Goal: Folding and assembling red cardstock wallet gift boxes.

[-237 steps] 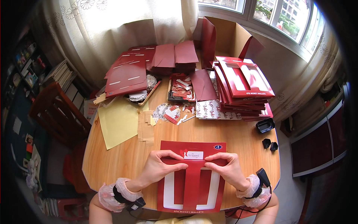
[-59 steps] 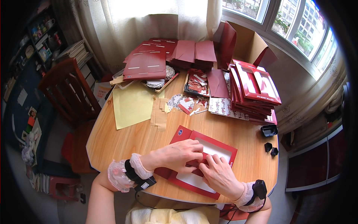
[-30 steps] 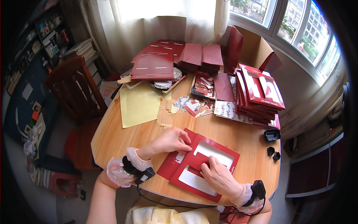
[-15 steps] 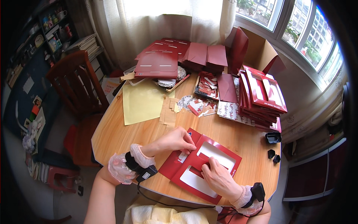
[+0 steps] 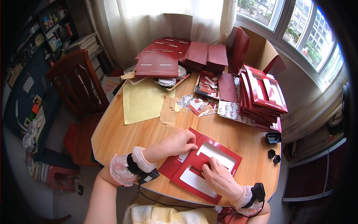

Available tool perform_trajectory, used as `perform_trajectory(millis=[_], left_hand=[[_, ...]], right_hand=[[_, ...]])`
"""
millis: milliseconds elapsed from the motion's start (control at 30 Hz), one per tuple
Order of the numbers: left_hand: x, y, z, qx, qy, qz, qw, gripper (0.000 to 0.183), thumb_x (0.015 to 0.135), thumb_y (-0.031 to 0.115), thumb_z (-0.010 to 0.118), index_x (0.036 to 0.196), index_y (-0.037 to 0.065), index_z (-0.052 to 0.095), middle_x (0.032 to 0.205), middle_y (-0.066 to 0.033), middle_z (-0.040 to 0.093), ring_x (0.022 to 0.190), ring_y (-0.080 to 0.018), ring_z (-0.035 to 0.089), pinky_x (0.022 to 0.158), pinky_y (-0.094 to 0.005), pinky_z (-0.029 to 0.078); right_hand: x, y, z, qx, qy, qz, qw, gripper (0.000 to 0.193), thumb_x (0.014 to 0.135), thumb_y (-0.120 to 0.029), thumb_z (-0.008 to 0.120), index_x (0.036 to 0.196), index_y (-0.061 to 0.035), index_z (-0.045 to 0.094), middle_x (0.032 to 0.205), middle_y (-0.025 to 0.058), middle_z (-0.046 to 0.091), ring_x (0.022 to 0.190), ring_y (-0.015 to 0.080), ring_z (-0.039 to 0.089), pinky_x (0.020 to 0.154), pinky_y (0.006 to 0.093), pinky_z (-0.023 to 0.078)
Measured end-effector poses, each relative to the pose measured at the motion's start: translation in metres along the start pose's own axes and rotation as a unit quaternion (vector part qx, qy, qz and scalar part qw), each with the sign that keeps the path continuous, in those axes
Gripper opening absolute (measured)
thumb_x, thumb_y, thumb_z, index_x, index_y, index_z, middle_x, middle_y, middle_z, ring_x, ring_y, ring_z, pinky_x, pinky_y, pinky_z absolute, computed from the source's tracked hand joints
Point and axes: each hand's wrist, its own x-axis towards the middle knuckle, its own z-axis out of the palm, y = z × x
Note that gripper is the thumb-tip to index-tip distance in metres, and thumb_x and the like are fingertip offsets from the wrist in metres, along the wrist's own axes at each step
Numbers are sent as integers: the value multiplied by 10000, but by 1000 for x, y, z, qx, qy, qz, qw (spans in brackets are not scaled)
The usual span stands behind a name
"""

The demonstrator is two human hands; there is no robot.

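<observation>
A red cardboard folder with two white window areas lies opened out and slanted on the table in front of me. My left hand is closed, thumb and fingertips together at the folder's fold beside the upper window; whatever is between them is too small to make out. Curled over the red band between the two windows, my right hand has its fingers closed against the card, and its fingertips are partly hidden. Part of a small white printed patch shows on the folder's left panel, below my left hand.
Finished-looking red folders are stacked at right. Flat red sheets and piles of dark red card stand at the back. A tray holds scraps. Nearer lie brown paper pieces, a yellow sheet and a small black container.
My left hand has turned and lowered slightly toward the folder, its fingers shifting a little right along the fold. My right hand and the folder stay almost unchanged.
</observation>
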Motion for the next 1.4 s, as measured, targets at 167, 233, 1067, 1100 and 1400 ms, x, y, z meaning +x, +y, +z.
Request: perform_trajectory(millis=[167, 233, 1067, 1100, 1400], left_hand=[[3, -7, 8, 59, -2, 64, 996, 197, 909, 196, 686, 913, 2, 652, 761, -190, 670, 723, -339, 671, 674, -414, 514], [2, -10, 13, 103, 26, 112, 988, 225, 919, 237, 672, 961, 23, 616, 806, -205, 650, 801, -384, 653, 713, -451, 501], [-39, 18, -3, 302, -38, -6, 952, 704, 682, 672, 777, 722, -23, 667, 668, -212, 662, 663, -376, 685, 614, -423, 544], [-42, 18, -6, 326, -38, -34, 944, 723, 676, 692, 767, 739, -21, 659, 671, -215, 660, 655, -373, 685, 604, -424, 543], [-37, 15, -37, 230, -50, -63, 970, 671, 730, 639, 772, 826, -16, 666, 760, -212, 691, 751, -361, 701, 693, -430, 548]], right_hand=[[0, 0, 0, -23, -10, -13, 1000, 188, 912, -151, 630, 914, -4, 514, 949, 165, 448, 871, 289, 527, 729, 372, 495], [2, -2, -1, 15, 10, 5, 1000, 195, 905, -146, 642, 918, -2, 512, 948, 174, 451, 849, 309, 539, 720, 382, 498], [5, -7, 5, -32, 0, 11, 999, 155, 800, -40, 609, 944, -35, 552, 985, 168, 494, 905, 272, 537, 742, 343, 516], [5, -8, 6, -36, 3, 10, 999, 154, 804, -40, 610, 947, -36, 552, 986, 168, 494, 910, 273, 537, 739, 345, 515], [1, -23, 3, 16, 9, 94, 995, 161, 911, -170, 626, 888, -35, 544, 934, 178, 484, 811, 309, 581, 649, 406, 522]])
